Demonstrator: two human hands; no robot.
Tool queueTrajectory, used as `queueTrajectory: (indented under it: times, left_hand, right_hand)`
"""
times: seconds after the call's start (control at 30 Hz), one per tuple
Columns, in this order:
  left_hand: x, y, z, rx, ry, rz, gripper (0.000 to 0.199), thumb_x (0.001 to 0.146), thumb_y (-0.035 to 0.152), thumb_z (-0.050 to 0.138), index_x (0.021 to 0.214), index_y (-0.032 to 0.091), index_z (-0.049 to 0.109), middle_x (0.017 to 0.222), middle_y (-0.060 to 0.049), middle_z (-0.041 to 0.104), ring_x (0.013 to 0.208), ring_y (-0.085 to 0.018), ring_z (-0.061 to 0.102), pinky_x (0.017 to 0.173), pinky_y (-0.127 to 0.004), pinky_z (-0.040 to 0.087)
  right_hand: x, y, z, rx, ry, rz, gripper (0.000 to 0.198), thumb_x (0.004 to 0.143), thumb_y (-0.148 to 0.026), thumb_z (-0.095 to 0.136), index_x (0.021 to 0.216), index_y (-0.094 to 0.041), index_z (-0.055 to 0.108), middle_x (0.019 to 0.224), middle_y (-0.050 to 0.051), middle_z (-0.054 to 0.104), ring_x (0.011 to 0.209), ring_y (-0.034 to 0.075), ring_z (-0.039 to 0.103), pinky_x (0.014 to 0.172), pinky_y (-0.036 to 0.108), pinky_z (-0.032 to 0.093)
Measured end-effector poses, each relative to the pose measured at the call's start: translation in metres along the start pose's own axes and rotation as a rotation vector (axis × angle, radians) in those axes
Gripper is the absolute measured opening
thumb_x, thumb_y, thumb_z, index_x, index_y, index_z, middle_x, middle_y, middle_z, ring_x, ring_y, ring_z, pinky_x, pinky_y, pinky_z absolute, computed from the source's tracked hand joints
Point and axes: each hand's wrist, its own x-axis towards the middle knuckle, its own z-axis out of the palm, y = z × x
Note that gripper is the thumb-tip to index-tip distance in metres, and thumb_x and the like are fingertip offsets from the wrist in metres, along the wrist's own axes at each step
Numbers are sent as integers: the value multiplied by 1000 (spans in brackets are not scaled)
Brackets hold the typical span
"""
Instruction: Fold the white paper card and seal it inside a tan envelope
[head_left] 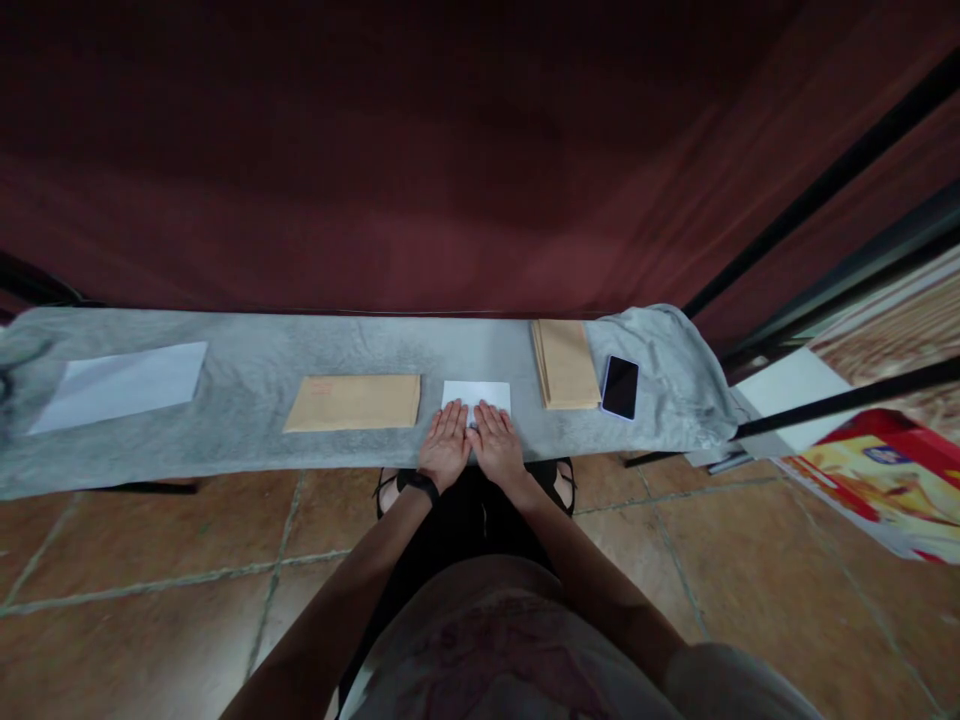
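Both hands (471, 442) flat on white paper (477, 396)

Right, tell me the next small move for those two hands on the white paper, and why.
Probably slide the folded white paper toward the brown envelope beside it: left hand and right hand both press flat on the paper, which already looks folded small.

You have a grey cloth (247, 450) draped over the bench. Near its left end lies a white sheet (120, 385). Left of the middle a tan envelope (354, 403) lies flat, close to the front edge. Toward the right end a stack of tan envelopes (564, 363) sits, with a dark phone (620, 387) just beside it. Behind the bench hangs a dark red curtain (450, 160).
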Motion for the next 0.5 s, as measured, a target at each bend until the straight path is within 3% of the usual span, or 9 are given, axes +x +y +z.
queueTrajectory:
  times: [0.3, 0.5]
  left_hand:
    - [-12, -11, 2, 14, 40, -63, 70, 99, 48, 31, 153, 4, 28, 159, -18, 27, 150, -27, 19, 123, -45, 19]
    - [-16, -12, 5, 32, 41, -78, 74, 99, 52, 31, 153, 3, 25, 160, -18, 23, 150, -27, 16, 123, -45, 17]
  right_hand:
    - [-13, 26, -5, -41, 5, 44, 56, 104, -38, 37, 151, -8, 32, 155, 17, 35, 144, 28, 33, 118, 50, 26]
    - [-18, 34, -11, -60, -13, 93, 55, 104, -36, 36, 150, -5, 34, 155, 19, 35, 144, 30, 33, 119, 50, 23]
